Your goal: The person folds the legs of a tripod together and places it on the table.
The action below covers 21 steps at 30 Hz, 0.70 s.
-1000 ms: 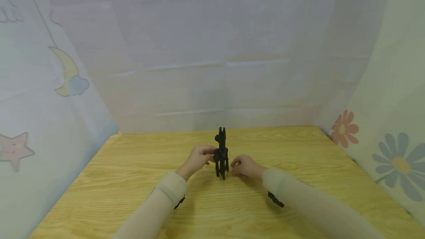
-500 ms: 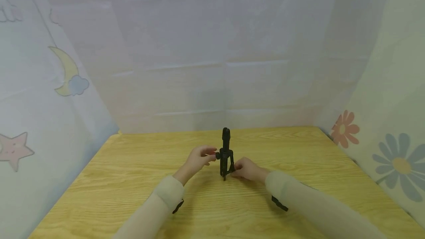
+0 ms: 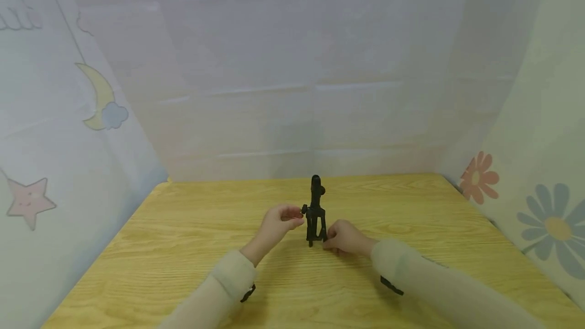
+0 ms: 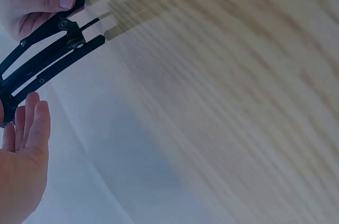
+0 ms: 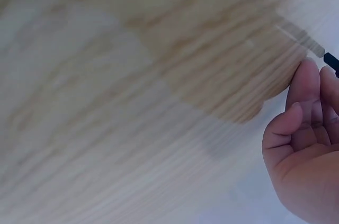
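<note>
A small black tripod (image 3: 315,212) stands upright at the middle of the wooden table, its legs slightly spread. My left hand (image 3: 273,226) is at its left side, fingertips at the small side knob (image 3: 304,209). In the left wrist view, the left fingers (image 4: 32,123) reach behind the tripod's hub, with the thumb mostly cut off by the frame edge. My right hand (image 3: 346,238) pinches the lower end of the right leg. The left wrist view shows the right thumb (image 4: 66,1) on that leg, while the right wrist view catches only a leg tip (image 5: 331,61).
The wood-grain table (image 3: 205,268) extends around both hands. A pale sheet (image 3: 256,90) hangs behind it, with printed side sheets at left and right. Dark straps (image 3: 392,286) show under the cream sleeves (image 3: 228,273).
The tripod has turned, its upper knob passing from left to right, and shifted slightly right. My right hand, apart from it a second ago, has taken hold of a leg, now swung outward.
</note>
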Each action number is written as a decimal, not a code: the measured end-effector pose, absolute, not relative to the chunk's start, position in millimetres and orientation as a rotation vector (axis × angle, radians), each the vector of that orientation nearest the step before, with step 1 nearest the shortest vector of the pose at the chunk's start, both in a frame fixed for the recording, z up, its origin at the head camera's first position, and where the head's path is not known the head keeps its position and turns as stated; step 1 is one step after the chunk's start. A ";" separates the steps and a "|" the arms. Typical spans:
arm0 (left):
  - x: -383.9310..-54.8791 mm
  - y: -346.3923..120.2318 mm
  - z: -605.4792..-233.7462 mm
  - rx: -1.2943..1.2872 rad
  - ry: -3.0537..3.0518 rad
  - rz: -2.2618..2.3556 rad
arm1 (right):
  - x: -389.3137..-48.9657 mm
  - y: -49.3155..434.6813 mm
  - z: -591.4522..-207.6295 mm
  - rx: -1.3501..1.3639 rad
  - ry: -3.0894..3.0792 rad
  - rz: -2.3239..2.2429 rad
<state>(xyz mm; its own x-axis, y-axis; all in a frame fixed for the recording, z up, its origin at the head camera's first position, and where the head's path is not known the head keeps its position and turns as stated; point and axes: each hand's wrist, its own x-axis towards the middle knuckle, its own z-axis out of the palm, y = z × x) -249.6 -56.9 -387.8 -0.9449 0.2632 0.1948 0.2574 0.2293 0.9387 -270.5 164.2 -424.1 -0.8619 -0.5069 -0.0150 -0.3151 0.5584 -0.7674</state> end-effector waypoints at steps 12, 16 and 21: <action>-249.6 -45.7 -390.5 0.446 2.418 1.941 | -266.8 156.1 -424.7 -0.684 2.530 -1.164; -252.6 -41.2 -391.1 0.427 2.484 1.924 | -268.8 155.1 -426.0 -0.671 2.525 -1.155; -256.8 -37.7 -393.7 0.368 2.490 1.987 | -270.1 155.7 -425.3 -0.713 2.505 -1.132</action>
